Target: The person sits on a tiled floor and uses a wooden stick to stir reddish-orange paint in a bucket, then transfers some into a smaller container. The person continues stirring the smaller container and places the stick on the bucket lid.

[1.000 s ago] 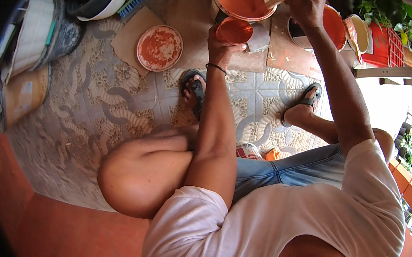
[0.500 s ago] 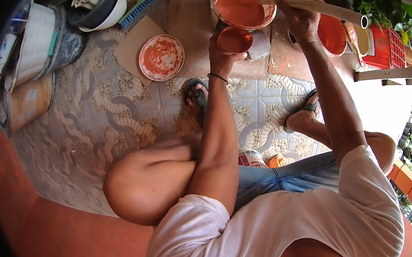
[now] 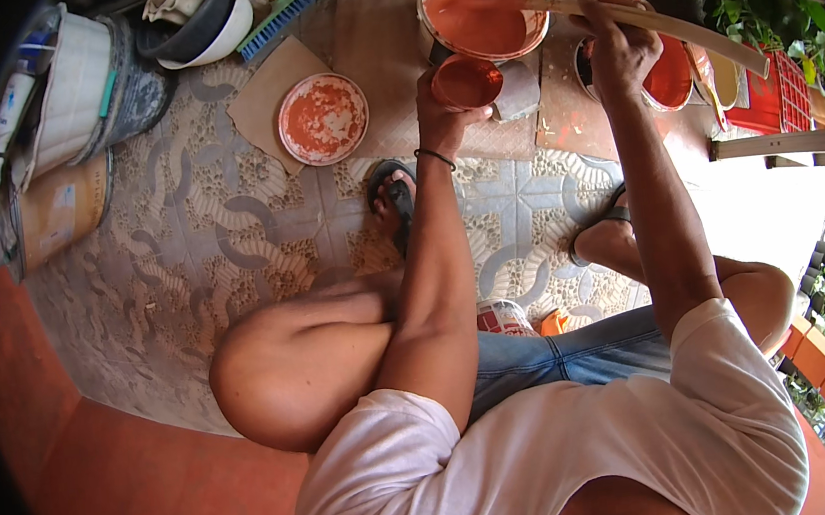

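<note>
My left hand [image 3: 445, 113] grips a small cup [image 3: 466, 79] coated or filled with red-orange paint, just below a white bucket [image 3: 468, 15] of orange paint. My right hand [image 3: 624, 49] is closed on a long, pale flat stick [image 3: 685, 28], whose left end reaches into the bucket. Behind my right hand sits another container of red paint [image 3: 665, 75]. A paint-smeared round lid [image 3: 322, 118] lies on cardboard to the left of my left hand. A grey block [image 3: 516, 94] rests beside the cup.
Stacked buckets [image 3: 63, 93], bowls [image 3: 198, 34] and a blue brush head [image 3: 291, 14] stand at upper left. My sandalled feet rest on patterned tiles [image 3: 179, 232]. A red crate [image 3: 767, 94], plants [image 3: 800, 26] and a wooden rail [image 3: 793, 145] are at right.
Over the last second my right hand has moved down and slightly right with the stick, whose right end is lower. My left hand and cup appear a little lower in view, as does the floor.
</note>
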{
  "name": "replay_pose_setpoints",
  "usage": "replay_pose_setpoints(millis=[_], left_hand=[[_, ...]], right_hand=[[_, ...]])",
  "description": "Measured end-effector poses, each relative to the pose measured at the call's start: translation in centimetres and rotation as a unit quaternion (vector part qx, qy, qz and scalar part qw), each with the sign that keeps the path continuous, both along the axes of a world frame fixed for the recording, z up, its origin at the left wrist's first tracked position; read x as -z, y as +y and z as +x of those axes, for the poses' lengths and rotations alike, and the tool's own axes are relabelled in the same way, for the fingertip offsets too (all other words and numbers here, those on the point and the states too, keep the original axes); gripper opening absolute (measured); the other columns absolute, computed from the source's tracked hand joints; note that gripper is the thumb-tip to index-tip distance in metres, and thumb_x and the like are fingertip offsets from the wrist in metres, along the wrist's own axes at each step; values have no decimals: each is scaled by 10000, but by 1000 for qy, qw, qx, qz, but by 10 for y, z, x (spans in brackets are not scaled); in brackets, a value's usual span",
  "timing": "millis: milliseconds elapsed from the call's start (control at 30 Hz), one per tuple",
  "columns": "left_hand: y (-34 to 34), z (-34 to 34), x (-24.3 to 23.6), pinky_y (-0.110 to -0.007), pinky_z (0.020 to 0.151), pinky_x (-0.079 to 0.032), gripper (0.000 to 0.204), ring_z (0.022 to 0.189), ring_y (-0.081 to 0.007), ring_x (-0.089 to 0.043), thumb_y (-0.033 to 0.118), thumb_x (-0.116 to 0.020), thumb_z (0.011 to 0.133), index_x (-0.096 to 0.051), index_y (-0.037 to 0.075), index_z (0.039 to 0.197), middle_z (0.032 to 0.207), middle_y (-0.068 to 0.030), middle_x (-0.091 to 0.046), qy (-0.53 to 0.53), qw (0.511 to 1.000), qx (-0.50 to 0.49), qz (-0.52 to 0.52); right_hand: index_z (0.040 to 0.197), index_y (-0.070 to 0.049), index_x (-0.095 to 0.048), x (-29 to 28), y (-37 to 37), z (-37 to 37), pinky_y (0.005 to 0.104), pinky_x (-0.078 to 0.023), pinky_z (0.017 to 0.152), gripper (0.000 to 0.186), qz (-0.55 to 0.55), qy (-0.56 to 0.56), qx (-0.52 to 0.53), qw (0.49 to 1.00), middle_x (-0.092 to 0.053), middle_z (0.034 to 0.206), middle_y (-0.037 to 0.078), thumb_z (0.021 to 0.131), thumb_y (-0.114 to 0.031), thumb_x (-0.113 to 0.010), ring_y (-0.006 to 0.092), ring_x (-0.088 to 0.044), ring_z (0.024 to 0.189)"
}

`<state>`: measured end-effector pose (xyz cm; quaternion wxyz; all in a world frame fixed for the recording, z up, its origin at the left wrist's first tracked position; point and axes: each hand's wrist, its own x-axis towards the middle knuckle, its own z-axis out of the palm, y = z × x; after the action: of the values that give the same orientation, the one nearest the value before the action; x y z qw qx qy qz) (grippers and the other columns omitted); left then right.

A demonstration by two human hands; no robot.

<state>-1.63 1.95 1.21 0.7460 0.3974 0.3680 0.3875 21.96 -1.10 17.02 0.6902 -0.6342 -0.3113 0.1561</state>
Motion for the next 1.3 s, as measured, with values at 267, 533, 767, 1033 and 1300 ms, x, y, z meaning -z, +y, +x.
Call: replay_pose_setpoints(millis=[267, 533, 767, 1033, 1300], left_hand=[[0, 0, 6, -393, 1083, -621, 898, 1224, -214, -727, -104, -944, 567, -649, 63, 1399, 1304, -63, -751, 13, 1000, 7, 27], [0, 3, -1, -405, 1130, -579, 1034, 1284, -239, -680, -74, -980, 515, -549, 12, 1451, 1370, -109, -693, -1, 1000, 6, 6], [0, 1, 0, -407, 1127, -588, 1029, 1292, -239, -681, -104, -972, 518, -551, 10, 1449, 1379, -110, -695, -6, 1000, 5, -5], [-1, 0, -2, -399, 1060, -635, 1014, 1268, -237, -693, -113, -969, 523, -558, 12, 1441, 1362, -102, -699, -1, 1000, -6, -10], [2, -4, -6, -396, 1068, -628, 993, 1241, -237, -703, -111, -957, 529, -573, 24, 1435, 1358, -96, -704, 0, 1000, 7, 15]], right_hand=[[1145, 48, -739, 4, 0, -14, 350, -692, 763, 310, -60, 25, 26, 998, -795, 991, 132, 901, -61, -896, 225, -805, 873], [994, -2, -733, 12, -10, -4, 322, -686, 724, 207, 22, -40, 31, 998, -770, 975, 96, 909, -36, -919, 195, -805, 905], [1021, 50, -723, 6, -3, -26, 359, -672, 635, 316, -52, 127, 86, 987, -786, 917, 133, 1001, -221, -884, 228, -789, 718], [1241, 80, -650, -27, -33, -21, 433, -760, 720, 436, 62, 33, 88, 994, -762, 1075, 142, 1021, -233, -860, 251, -805, 931], [1086, 2, -773, -33, -3, -18, 278, -584, 710, 290, 56, 9, 90, 994, -799, 872, 87, 1029, -267, -869, 118, -725, 776]])
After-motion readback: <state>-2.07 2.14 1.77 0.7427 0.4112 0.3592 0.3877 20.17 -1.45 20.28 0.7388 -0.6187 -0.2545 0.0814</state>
